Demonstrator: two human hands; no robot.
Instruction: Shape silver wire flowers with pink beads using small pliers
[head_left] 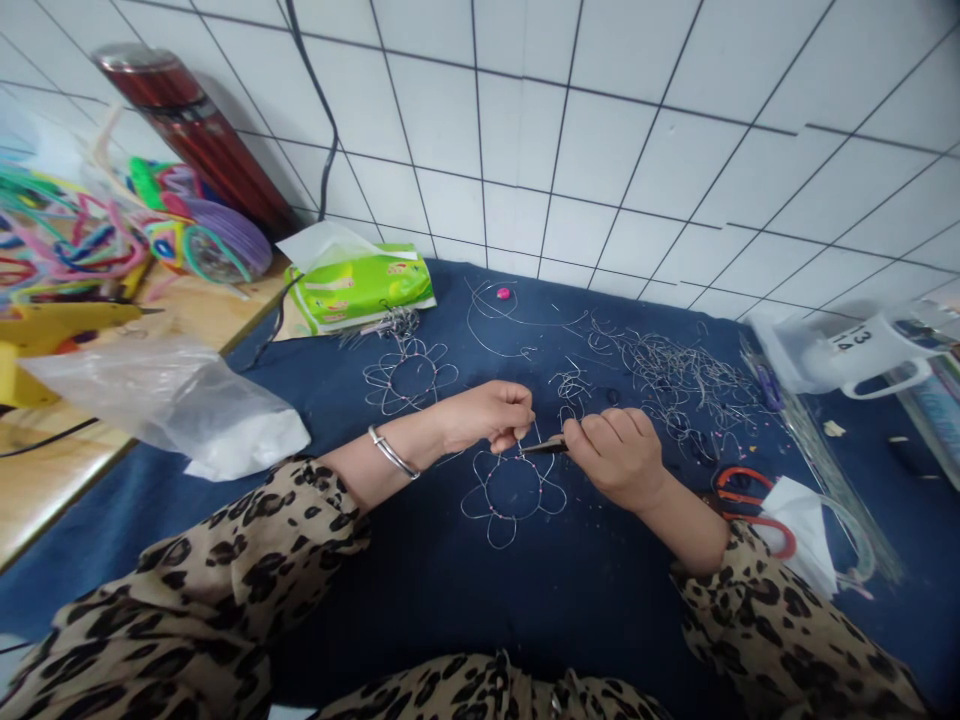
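My left hand (491, 412) is closed in a pinch on the top of a wire flower frame (513, 497) with small pink beads, which lies on the dark blue cloth (465, 590). My right hand (619, 455) is closed round a small dark tool (545, 448), whose tip meets the wire just beside my left fingers. A silver bangle sits on my left wrist. Both arms wear leopard-print sleeves.
A second wire flower (410, 375) lies further back, beside a green tissue pack (364, 287). A tangle of loose wire (675, 385) spreads to the right. Red-handled scissors (750, 505), a white mug (855, 355), a plastic bag (172, 400), a yellow glue gun (52, 325) and pipe cleaners (82, 235) surround the work area.
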